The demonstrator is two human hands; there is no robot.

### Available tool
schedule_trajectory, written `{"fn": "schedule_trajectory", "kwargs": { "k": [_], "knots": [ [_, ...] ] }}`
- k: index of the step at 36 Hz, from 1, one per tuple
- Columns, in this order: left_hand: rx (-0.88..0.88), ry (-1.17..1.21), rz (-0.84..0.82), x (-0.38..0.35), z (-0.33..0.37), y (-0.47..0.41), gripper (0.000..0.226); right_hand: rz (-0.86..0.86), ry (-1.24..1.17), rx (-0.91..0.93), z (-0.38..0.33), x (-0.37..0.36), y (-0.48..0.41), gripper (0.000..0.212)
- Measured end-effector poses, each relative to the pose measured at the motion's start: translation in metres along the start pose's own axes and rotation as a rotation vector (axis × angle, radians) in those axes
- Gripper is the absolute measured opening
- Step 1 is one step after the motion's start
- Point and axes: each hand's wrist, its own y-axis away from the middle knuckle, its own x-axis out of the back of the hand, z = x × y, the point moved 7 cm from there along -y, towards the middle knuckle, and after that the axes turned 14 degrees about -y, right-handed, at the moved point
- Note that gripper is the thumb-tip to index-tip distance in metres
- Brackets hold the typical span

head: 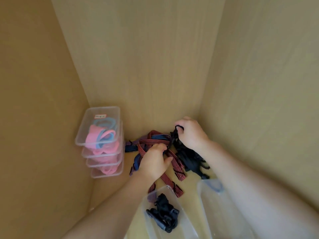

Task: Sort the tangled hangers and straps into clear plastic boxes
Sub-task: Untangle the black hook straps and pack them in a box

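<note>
Right grip (191, 135) pinches a loop of tangled black straps (188, 157), which trail back toward the person. Left grip (153, 163), closed on red-striped elastic straps (155, 140), is nearer the clear plastic box (185, 225).

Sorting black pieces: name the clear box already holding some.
The open clear plastic box at bottom centre; the stacked clear plastic boxes hold pink and blue.

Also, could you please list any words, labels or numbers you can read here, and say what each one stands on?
The small label on the lid of the top clear box in the stack: handwritten marks, too blurred to read.
Nothing else: no text shows on the striped straps or the black straps.
</note>
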Motion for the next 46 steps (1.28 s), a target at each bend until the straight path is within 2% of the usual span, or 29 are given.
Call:
{"fn": "schedule_trajectory", "kwargs": {
  "k": [3, 8, 14, 20, 29, 33, 35, 41, 43, 46],
  "knots": [
    [0.05, 0.016, 0.01, -0.009, 0.003, -0.011, 0.05, 0.028, 0.007, 0.002, -0.002, 0.012, -0.002, 0.029],
    [0.056, 0.062, 0.105, -0.001, 0.012, -0.029, 0.049, 0.066, -0.024, 0.041, -0.009, 0.029, -0.001, 0.027],
    [-0.057, 0.2, -0.015, -0.004, 0.041, -0.039, 0.048, 0.113, -0.064, 0.103, -0.021, 0.044, -0.003, 0.028],
    [-0.04, 0.215, 0.055, 0.008, 0.051, -0.047, 0.035, 0.178, -0.153, 0.148, -0.035, 0.055, -0.005, 0.026],
    [0.004, 0.339, 0.039, 0.034, 0.045, -0.053, 0.033, 0.186, -0.146, 0.184, -0.046, 0.061, -0.005, 0.026],
    [0.031, 0.353, 0.054, 0.055, 0.038, -0.054, 0.038, 0.153, -0.017, 0.097, -0.039, 0.064, -0.008, 0.031],
    [0.029, 0.343, 0.088, 0.07, 0.035, -0.057, 0.037, 0.12, 0.029, 0.079, -0.04, 0.064, -0.01, 0.04],
    [-0.038, 0.339, 0.131, 0.124, 0.037, -0.064, 0.03, -0.153, -0.165, 0.129, -0.065, 0.042, -0.021, 0.065],
    [-0.072, 0.329, 0.164, 0.143, 0.038, -0.065, 0.025, -0.151, -0.237, 0.14, -0.074, 0.04, -0.028, 0.064],
    [-0.095, 0.32, 0.193, 0.167, 0.036, -0.065, 0.023, -0.104, -0.343, 0.166, -0.086, 0.044, -0.039, 0.047]
  ]
}}
